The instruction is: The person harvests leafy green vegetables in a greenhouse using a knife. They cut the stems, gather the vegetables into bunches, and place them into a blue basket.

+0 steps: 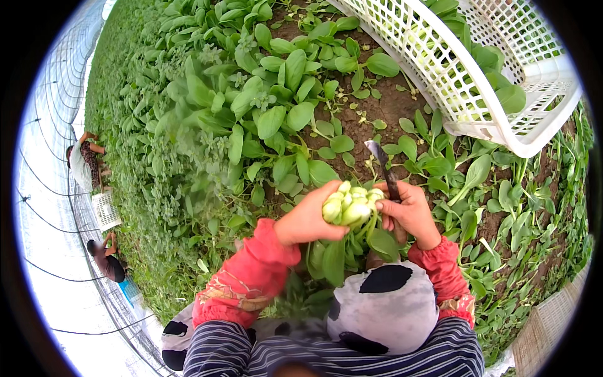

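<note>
My left hand (308, 214) grips a bunch of leafy greens, likely bok choy (351, 205), with the pale stem bases turned up and the leaves hanging down. My right hand (410, 209) holds a small knife (388, 176) by its handle, the blade pointing up and away from me. Its thumb and a finger touch the outer stems at the right side of the bunch. The bunch hangs just above my knee.
A white perforated plastic crate (476, 94) holding cut greens stands at the upper right. Rows of growing greens (282, 113) fill the left, and loose leaves (476, 179) cover the soil at right. Two people (87, 162) work at the far left, near another white crate (106, 210).
</note>
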